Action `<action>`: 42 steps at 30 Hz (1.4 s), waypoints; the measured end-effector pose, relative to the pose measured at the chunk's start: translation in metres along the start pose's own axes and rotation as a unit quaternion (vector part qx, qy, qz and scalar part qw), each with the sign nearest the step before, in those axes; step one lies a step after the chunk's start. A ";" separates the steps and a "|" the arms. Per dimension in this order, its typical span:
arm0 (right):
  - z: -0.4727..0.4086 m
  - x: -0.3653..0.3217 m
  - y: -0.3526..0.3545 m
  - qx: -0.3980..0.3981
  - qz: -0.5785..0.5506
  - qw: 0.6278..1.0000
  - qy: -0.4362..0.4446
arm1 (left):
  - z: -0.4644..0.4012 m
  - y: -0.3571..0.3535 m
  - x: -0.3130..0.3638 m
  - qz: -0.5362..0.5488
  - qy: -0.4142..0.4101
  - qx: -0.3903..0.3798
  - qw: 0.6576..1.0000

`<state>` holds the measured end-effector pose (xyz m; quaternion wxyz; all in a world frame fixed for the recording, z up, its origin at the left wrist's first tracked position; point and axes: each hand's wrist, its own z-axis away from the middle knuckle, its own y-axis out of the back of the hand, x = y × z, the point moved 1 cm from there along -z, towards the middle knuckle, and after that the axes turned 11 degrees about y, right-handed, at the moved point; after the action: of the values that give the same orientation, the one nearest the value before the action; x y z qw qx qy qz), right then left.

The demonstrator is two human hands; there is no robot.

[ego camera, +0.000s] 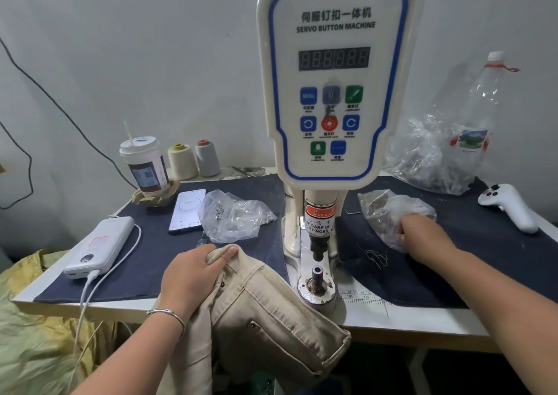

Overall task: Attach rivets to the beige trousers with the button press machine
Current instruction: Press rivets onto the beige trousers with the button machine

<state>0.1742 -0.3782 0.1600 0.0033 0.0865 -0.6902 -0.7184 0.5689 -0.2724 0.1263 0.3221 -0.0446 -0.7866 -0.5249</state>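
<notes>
The beige trousers (265, 313) lie bunched over the front edge of the table (422, 319), just left of the button press machine (333, 92); their folded band runs lengthwise from upper left, under the hand, down to lower right, where its end hangs off the table edge. The left hand (193, 277) grips a fold at the upper end, thumb curled over the cloth. The trousers reach the machine's round base beside the lower die post (317, 275), which stands upright beneath the plunger. To the right, the right hand (419, 231) reaches into a clear plastic bag of rivets (389, 210) on the dark blue cloth (151, 261); its fingers curl inward, and whether they hold anything cannot be told. Left of the machine lie another clear bag (232, 213), a phone (187, 209) and a white power bank (99, 248).
</notes>
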 end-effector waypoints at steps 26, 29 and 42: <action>0.125 -0.141 0.007 -0.089 -0.861 0.463 -0.192 | -0.001 -0.001 0.000 -0.007 -0.005 -0.005 1.000; 0.124 -0.143 0.006 -0.091 -0.875 0.427 -0.207 | -0.001 -0.001 0.000 -0.006 -0.005 -0.006 1.000; 0.127 -0.150 0.007 -0.078 -0.901 0.358 -0.231 | -0.001 0.000 0.001 -0.003 -0.005 -0.007 1.000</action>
<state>0.3047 -0.2340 0.1894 -0.7990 0.4869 -0.1135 -0.3341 0.5684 -0.2734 0.1266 0.3161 -0.0475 -0.7846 -0.5313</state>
